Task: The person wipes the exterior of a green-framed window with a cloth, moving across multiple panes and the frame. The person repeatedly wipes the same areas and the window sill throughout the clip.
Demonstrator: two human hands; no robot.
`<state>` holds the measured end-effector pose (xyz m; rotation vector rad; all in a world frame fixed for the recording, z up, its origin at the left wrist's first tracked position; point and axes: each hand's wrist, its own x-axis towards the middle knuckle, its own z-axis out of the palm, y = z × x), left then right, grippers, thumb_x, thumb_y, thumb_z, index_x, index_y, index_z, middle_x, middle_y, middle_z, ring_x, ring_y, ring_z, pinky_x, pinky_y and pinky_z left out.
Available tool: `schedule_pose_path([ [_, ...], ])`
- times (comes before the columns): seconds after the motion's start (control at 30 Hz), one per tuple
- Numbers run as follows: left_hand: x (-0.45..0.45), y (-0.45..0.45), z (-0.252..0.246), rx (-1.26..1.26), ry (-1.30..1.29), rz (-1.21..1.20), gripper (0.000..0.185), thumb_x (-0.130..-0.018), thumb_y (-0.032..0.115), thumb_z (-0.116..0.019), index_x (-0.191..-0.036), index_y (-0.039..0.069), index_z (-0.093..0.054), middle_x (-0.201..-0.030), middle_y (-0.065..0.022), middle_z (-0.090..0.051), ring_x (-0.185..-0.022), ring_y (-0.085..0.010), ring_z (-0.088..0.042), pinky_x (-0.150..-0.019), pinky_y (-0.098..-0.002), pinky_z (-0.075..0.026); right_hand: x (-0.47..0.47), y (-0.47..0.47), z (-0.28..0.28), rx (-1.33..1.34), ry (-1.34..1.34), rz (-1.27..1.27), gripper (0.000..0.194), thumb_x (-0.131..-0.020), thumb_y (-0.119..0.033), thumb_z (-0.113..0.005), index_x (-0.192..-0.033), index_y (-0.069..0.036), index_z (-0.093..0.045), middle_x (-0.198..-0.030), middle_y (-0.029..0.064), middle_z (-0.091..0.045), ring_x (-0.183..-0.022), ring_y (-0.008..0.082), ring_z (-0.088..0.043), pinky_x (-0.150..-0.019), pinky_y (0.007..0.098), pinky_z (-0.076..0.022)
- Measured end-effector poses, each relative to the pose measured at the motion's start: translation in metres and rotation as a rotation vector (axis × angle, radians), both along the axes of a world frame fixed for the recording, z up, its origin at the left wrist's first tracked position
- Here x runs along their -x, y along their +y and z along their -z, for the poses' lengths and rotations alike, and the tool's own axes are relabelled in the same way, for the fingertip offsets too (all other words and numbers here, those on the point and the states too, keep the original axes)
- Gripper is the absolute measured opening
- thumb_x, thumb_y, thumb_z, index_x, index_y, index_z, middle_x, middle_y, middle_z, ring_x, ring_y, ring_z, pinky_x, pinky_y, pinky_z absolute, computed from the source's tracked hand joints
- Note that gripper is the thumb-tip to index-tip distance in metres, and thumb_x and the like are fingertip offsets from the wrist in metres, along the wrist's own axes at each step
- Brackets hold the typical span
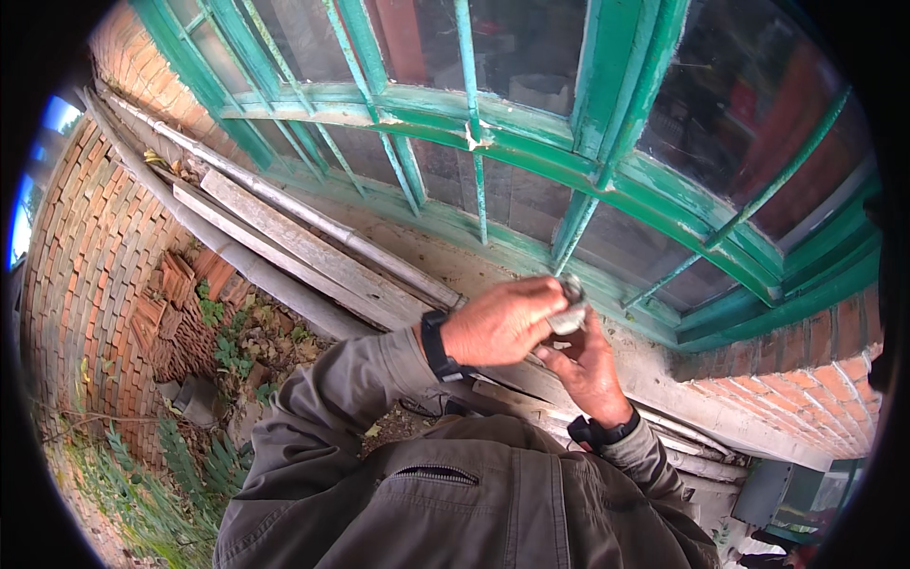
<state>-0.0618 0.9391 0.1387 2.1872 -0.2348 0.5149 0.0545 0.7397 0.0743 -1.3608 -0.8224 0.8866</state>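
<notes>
Both my hands meet in front of the window sill, around a small grey-and-white object [567, 318] that looks crumpled; what it is I cannot make out. My left hand [501, 323] grips it from the left, with the fingers curled over it. From below and to the right, my right hand [591, 373] holds its lower side, fingers bent up against it. Black bands circle both wrists. Just beyond the hands stands a green-painted window frame [526, 153] with worn paint and thin metal bars [478, 192].
Wooden boards [298, 249] and long poles [234, 178] lie along the concrete sill [398, 235] to the left. A brick wall [92, 284], stacked roof tiles [178, 334] and green plants [163, 484] stand farther left. A grey box [762, 491] sits at lower right.
</notes>
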Motion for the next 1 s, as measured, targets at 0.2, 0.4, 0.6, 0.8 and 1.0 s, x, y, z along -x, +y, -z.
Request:
schedule_pose_path([
  [0.2,0.001,0.033,-0.018,0.208,0.089,-0.069,0.026,-0.102,0.015,-0.085,-0.123,0.004,-0.072,-0.118,-0.0048,-0.071,-0.107,-0.0145,-0.071,-0.091,-0.0337,-0.060,0.001,-0.009,0.006,0.025,-0.359,0.306,0.020,-0.107,0.000,-0.072,-0.126,0.004,-0.068,-0.098,0.0076,-0.080,-0.088,0.0083,-0.071,-0.076,0.0310,-0.0593],
  [0.4,-0.030,0.146,-0.060,-0.207,-0.098,-0.876,0.033,-0.096,0.022,-0.089,-0.119,0.003,-0.074,-0.091,-0.0147,-0.079,-0.080,-0.0309,-0.078,-0.072,-0.0438,-0.060,-0.007,-0.047,0.000,0.127,-0.285,0.332,0.024,-0.110,-0.006,-0.072,-0.132,0.002,-0.069,-0.103,0.0021,-0.076,-0.083,0.0065,-0.062,-0.071,0.0284,-0.0551],
  [0.6,-0.028,0.173,-0.065,-0.394,-0.200,-0.922,0.011,-0.103,0.017,-0.075,-0.109,0.009,-0.073,-0.088,-0.0165,-0.078,-0.085,-0.0426,-0.077,-0.073,-0.0518,-0.059,-0.005,-0.054,0.005,0.107,-0.188,0.346,0.026,-0.109,-0.005,-0.073,-0.133,0.003,-0.069,-0.107,0.0027,-0.077,-0.091,0.0072,-0.063,-0.075,0.0283,-0.0558],
  [0.8,0.046,0.151,-0.069,-0.372,0.177,-0.636,0.015,-0.099,0.007,-0.072,-0.115,0.008,-0.072,-0.109,-0.0164,-0.077,-0.098,-0.0406,-0.078,-0.080,-0.0507,-0.060,-0.015,-0.064,0.002,0.018,-0.027,0.323,0.029,-0.110,-0.007,-0.071,-0.137,0.003,-0.068,-0.115,0.0047,-0.077,-0.098,0.0104,-0.066,-0.088,0.0311,-0.0570],
  [1.0,0.050,0.057,-0.075,-0.291,0.243,-0.317,0.068,-0.093,0.015,-0.086,-0.156,0.007,-0.062,-0.161,-0.0182,-0.059,-0.135,-0.0396,-0.069,-0.109,-0.0469,-0.061,-0.012,-0.035,-0.024,-0.086,-0.130,0.275,0.034,-0.115,-0.009,-0.068,-0.145,0.002,-0.060,-0.121,0.0085,-0.079,-0.096,0.0143,-0.074,-0.081,0.0336,-0.0630],
])
